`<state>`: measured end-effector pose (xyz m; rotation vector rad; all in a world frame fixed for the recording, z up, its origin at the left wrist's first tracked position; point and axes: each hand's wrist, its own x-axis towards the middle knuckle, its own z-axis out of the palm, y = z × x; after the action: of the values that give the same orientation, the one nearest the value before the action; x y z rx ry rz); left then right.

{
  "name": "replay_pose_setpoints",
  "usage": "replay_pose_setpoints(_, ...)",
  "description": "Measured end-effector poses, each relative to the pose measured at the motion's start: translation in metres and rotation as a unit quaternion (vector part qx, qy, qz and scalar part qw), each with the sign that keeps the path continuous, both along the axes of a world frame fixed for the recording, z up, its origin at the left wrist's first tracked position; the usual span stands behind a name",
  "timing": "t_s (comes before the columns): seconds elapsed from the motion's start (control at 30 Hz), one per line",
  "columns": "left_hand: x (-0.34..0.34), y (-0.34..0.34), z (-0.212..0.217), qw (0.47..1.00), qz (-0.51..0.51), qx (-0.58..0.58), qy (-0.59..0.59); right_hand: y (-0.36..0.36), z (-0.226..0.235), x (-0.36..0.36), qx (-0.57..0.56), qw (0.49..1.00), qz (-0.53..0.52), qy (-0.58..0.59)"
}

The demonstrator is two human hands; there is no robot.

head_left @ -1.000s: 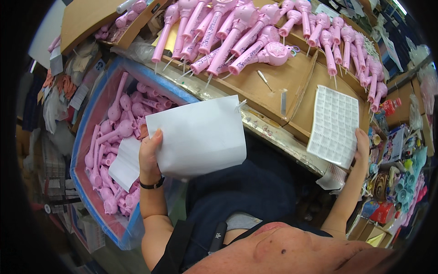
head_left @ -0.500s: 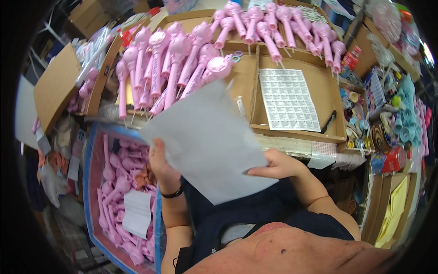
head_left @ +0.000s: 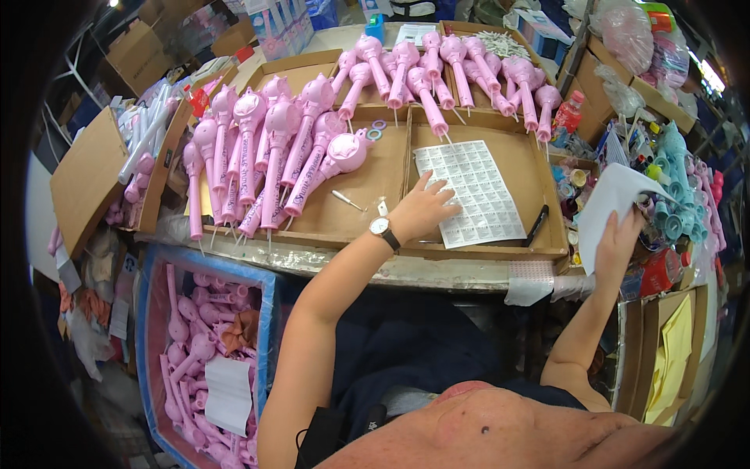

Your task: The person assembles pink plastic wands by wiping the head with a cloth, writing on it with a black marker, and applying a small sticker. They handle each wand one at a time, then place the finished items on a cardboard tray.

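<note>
My left hand, a watch on its wrist, lies with fingers spread at the left edge of a white sheet of printed labels. That sheet rests in the right compartment of a shallow cardboard tray. Off to the right, my right hand grips a blank white sheet of paper beside the clutter there. Left of my left hand, a small white-handled screwdriver lies in the tray. Close by is a row of pink plastic wands with round heads and thin wires at their ends.
More pink wands lie along the tray's back. A blue-edged bin at lower left is full of pink parts. A black marker, a red-labelled bottle and turquoise plastic parts are at right. Yellow paper lies in a lower box.
The blank paper, earlier in both hands before me, has gone to the far right in my right hand. My left hand has let go of it and reached forward onto the label sheet.
</note>
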<state>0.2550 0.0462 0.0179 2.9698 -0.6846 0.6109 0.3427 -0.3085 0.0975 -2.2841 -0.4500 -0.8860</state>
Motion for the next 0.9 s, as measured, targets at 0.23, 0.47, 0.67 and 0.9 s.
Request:
replay_pose_setpoints(0.23,-0.006,0.0,-0.014,0.999,0.015,-0.021,0.043,0.097,-0.005,0.019,-0.172,0.981,0.063,0.06)
replay_pose_setpoints(0.47,-0.03,-0.004,0.012,0.991,0.066,-0.102,0.058,0.162,-0.029,0.036,-0.301,0.936,0.073,0.168)
replay_pose_setpoints(0.67,-0.109,-0.001,0.069,0.982,0.091,-0.163,-0.027,0.208,-0.045,0.063,-0.452,0.84,0.095,0.286)
replay_pose_setpoints(0.9,-0.234,-0.026,0.059,0.975,0.178,-0.134,-0.025,0.261,-0.071,0.073,-0.385,0.839,0.229,0.311)
